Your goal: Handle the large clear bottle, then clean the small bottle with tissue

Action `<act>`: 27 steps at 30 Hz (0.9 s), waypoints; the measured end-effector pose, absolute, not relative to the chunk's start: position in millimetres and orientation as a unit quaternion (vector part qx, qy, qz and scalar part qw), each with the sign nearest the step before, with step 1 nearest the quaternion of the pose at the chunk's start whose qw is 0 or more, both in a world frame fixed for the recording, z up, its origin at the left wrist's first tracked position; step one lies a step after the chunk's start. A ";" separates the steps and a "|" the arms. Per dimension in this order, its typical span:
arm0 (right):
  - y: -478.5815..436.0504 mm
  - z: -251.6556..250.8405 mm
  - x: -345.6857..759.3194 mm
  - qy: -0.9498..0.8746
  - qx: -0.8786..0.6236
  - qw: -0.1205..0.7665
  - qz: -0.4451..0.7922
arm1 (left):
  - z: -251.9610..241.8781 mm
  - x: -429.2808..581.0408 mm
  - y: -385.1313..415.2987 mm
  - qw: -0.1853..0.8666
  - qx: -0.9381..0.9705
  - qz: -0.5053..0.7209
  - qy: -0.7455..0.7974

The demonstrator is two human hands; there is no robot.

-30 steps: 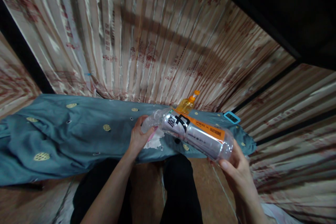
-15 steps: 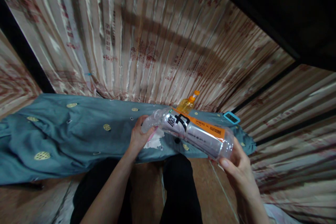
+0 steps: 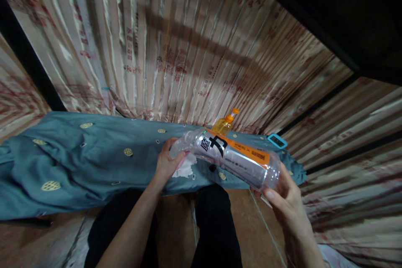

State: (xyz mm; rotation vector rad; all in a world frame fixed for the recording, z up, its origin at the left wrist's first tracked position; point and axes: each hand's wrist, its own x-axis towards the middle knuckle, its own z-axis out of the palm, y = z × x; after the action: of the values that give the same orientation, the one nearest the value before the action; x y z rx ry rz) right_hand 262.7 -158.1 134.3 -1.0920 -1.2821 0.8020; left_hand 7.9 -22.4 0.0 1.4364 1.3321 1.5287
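Note:
A large clear plastic bottle (image 3: 232, 155) with a silver and orange label lies tilted across the air above the cloth, its base to the right and lower. My right hand (image 3: 284, 194) is closed around its base; a thin white edge shows under those fingers. My left hand (image 3: 168, 161) is closed on a small translucent plastic container (image 3: 178, 146) at the bottle's neck end. Whether the two pieces touch or are joined, I cannot tell. Below my left hand, a white torn-edged patch (image 3: 185, 168) with some pink beside it shows against the cloth.
A narrow surface is draped with a green patterned cloth (image 3: 103, 155). Behind the bottle stands a yellow pump bottle (image 3: 222, 125). A blue-rimmed digital device (image 3: 277, 140) is at the right end. Pleated curtains (image 3: 176, 50) hang behind and to the right; my knees (image 3: 215, 217) are below.
Almost nothing differs. Both hands keep their hold, and the large bottle stays tilted in nearly the same place.

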 end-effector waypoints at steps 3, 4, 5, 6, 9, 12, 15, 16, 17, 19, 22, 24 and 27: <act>-157.9 134.2 263.2 -0.560 -0.464 0.597 0.338 | -1.2 7.7 -21.4 0.323 0.550 0.582 0.505; -157.8 134.1 263.7 -0.565 -0.461 0.597 0.335 | -1.4 7.6 -21.1 0.322 0.552 0.580 0.505; -157.8 133.9 264.2 -0.569 -0.459 0.596 0.333 | -1.6 7.6 -20.9 0.320 0.554 0.579 0.506; -157.7 133.8 264.8 -0.574 -0.457 0.593 0.332 | -1.8 7.6 -20.8 0.319 0.555 0.578 0.506; -157.3 134.1 265.6 -0.581 -0.455 0.586 0.336 | -2.5 8.0 -20.7 0.316 0.553 0.579 0.508; -156.5 135.5 264.7 -0.583 -0.451 0.585 0.339 | -3.3 8.6 -20.6 0.312 0.552 0.583 0.508; -155.8 136.9 263.6 -0.587 -0.444 0.588 0.337 | -3.8 8.9 -20.3 0.311 0.550 0.589 0.504; -155.7 137.0 263.5 -0.588 -0.443 0.587 0.337 | -3.9 8.9 -20.2 0.310 0.548 0.591 0.504; -155.6 137.0 263.5 -0.588 -0.443 0.585 0.339 | -4.0 8.8 -20.1 0.310 0.547 0.593 0.503; -155.3 136.5 263.8 -0.588 -0.441 0.585 0.342 | -4.1 8.5 -19.9 0.313 0.546 0.594 0.502; -154.2 135.3 264.2 -0.583 -0.443 0.588 0.343 | -3.8 7.8 -20.1 0.317 0.549 0.591 0.499; -153.2 134.2 264.9 -0.577 -0.446 0.592 0.342 | -3.4 7.4 -20.5 0.316 0.553 0.587 0.500; -151.8 131.1 267.8 -0.564 -0.449 0.599 0.349 | -3.0 7.4 -21.1 0.314 0.555 0.584 0.503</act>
State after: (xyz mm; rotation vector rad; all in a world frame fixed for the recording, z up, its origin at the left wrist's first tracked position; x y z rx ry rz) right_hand 267.8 -151.8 131.1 -1.0401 -1.3076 0.8092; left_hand 7.4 -21.1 -3.0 1.4620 1.3251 1.5384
